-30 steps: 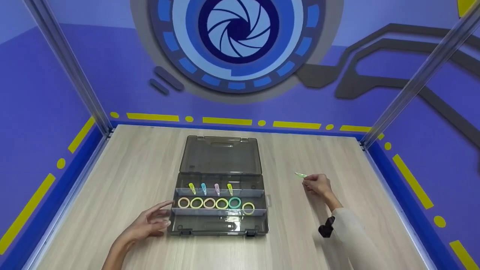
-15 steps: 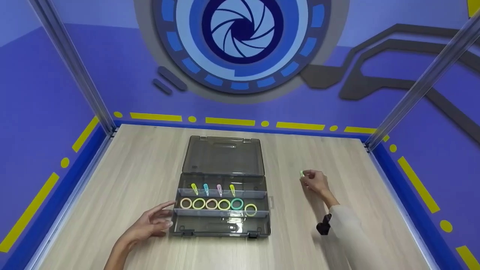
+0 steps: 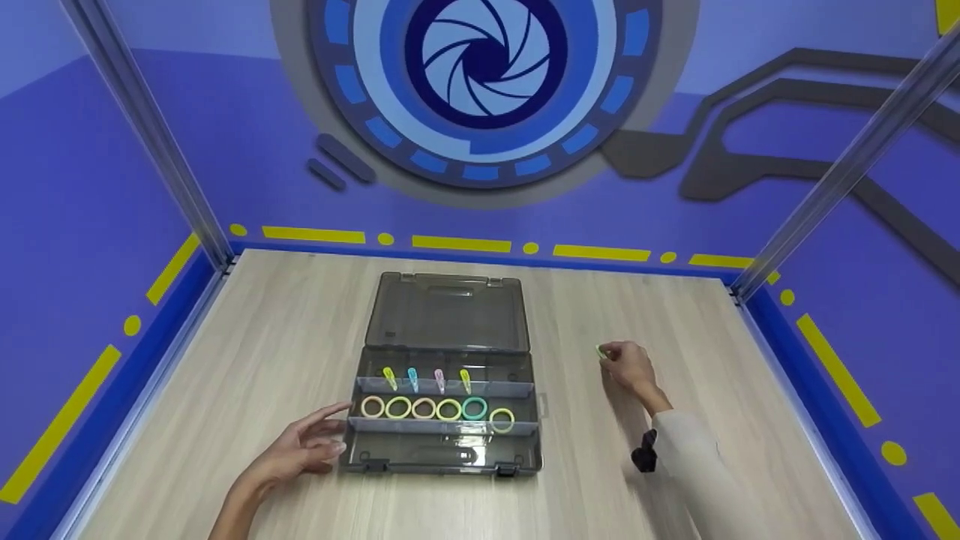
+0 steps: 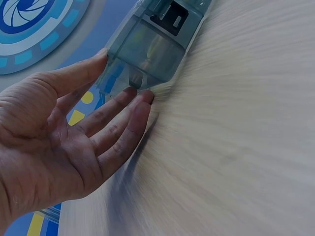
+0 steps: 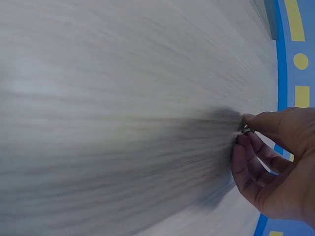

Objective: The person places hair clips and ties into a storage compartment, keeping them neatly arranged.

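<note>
A smoky clear organizer box point(image 3: 448, 442) lies with its lid point(image 3: 448, 311) laid back. My left hand point(image 3: 296, 450) is at its left side, fingers extended; in the left wrist view the fingertips point(image 4: 142, 96) are right at the box's corner. To the right of the box, my right hand point(image 3: 631, 365) pinches a small pale green hair clip point(image 3: 601, 352) between thumb and fingers, mostly hidden by them. Several snap hair clips, such as a pink one point(image 3: 439, 381), stand along the back divider. Several ring-shaped hair ties, one of them teal point(image 3: 463, 409), fill the middle compartment.
The box stands on a pale wooden table point(image 3: 285, 337). Blue printed walls point(image 3: 247, 135) enclose the back and sides, with metal posts point(image 3: 154, 135) at the corners. A black device point(image 3: 643, 456) is at my right wrist, beside the light sleeve point(image 3: 694, 465).
The hair clip in my right hand has turned, and its tip, which stuck out to the left, is now mostly behind the fingers. My left hand stays by the box. The head view has shifted slightly.
</note>
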A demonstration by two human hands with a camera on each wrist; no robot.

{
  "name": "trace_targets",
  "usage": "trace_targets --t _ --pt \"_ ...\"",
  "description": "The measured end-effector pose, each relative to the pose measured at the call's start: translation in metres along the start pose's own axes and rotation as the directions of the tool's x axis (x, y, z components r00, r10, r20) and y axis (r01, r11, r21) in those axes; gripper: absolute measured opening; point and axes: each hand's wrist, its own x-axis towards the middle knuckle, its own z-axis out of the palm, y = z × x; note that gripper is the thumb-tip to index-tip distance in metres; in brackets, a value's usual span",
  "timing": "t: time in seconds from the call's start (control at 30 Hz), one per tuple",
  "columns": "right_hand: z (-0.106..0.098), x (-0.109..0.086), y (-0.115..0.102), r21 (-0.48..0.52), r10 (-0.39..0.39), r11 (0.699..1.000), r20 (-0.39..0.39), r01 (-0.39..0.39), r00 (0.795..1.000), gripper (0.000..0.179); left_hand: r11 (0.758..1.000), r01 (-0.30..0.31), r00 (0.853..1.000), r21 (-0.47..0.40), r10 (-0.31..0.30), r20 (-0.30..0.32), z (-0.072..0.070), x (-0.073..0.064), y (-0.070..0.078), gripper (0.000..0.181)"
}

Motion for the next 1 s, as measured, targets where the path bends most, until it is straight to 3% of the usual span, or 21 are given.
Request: trace_targets --t 0.37,0.67,1.0 --pt "-0.001 -0.005 0.000 -0.039 -0.103 0.994 -0.024 0.102 0.994 0.027 1.000 -0.002 1.000 0.008 0.002 -0.010 0.002 -0.001 -0.001 0.074" --pt "-0.007 -0.008 -0.003 -0.063 -0.158 0.985 0.011 0.158 0.987 0.019 0.999 -0.030 1.000 0.012 0.030 0.007 0.001 -0.001 0.001 0.074" --pt "-0.007 -0.012 -0.005 -0.016 -0.178 0.984 0.075 0.180 0.981 0.034 1.000 -0.009 1.000 0.009 0.009 -0.001 0.002 -0.001 0.002 0.074"
